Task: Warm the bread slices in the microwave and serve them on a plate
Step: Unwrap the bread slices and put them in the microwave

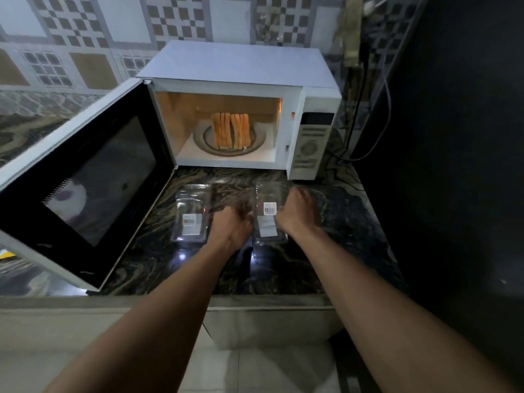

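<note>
Bread slices: a row of them (231,134) stands on edge inside my microwave, on the round turntable plate (256,140), lit orange by the oven lamp.
Microwave: white box (241,66) at the back of the table, against the tiled wall (85,38); control panel (312,143) on its right side.
Door: swung fully open to the left (85,182), its dark window facing me.
Table: dark marbled stone (326,251), glossy, with light spots reflected near the front edge.
Right container: clear plastic tray (268,222) with a barcode label, lying in front of the microwave between my two hands.
Left container: a second clear tray (192,214), also labelled, just to the left of my left hand.
Left hand: (231,225) fingers curled against the left edge of the right container; blurred, so I cannot tell how firmly it grips.
Right hand: (297,212) curled over the container's right edge, fingers bent around it; the grip itself is blurred too.
Cable: dark cord (358,109) hanging down right of the microwave.
</note>
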Action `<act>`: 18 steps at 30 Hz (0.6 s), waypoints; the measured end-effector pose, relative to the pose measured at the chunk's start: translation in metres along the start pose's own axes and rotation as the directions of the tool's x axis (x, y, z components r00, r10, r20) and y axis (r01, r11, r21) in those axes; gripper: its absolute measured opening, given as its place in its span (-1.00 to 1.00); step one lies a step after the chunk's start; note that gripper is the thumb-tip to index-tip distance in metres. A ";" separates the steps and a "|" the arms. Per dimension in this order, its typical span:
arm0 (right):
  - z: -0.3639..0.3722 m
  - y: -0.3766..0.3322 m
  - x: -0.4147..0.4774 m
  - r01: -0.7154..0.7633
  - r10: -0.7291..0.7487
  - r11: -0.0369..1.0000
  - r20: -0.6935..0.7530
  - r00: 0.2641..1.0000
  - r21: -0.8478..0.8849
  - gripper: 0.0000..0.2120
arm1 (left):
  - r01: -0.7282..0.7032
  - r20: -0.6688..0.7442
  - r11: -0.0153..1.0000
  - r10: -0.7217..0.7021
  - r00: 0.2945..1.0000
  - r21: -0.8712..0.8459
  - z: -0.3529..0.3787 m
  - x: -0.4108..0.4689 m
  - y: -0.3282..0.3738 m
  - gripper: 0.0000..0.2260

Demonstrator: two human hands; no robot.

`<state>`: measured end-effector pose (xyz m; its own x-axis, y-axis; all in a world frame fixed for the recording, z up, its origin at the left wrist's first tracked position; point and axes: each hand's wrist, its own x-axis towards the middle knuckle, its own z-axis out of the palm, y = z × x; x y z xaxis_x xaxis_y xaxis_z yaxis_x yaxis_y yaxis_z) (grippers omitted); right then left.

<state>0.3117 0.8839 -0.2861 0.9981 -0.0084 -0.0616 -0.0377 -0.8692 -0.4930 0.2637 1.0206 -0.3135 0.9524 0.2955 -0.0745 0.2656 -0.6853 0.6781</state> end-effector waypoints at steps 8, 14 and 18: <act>0.028 0.034 -0.001 -0.108 0.097 0.993 0.169 0.981 0.052 -0.74 | 0.303 0.148 0.908 -0.270 0.951 -0.290 0.043 0.007 -0.025 -0.82; 0.045 0.032 0.001 -0.211 0.167 0.961 0.235 0.958 0.178 -0.81 | 0.393 0.143 0.812 -0.369 0.919 -0.432 0.044 0.011 -0.022 -0.86; 0.070 0.034 0.013 -0.285 0.213 0.922 0.271 0.939 0.261 -0.87 | 0.430 0.136 0.776 -0.418 0.898 -0.461 0.043 0.016 -0.031 -0.87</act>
<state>0.3198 0.8885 -0.3643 0.9154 -0.0591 -0.3982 -0.3319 -0.6704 -0.6636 0.2773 1.0185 -0.3671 0.7649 0.4615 -0.4493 0.5474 -0.0981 0.8311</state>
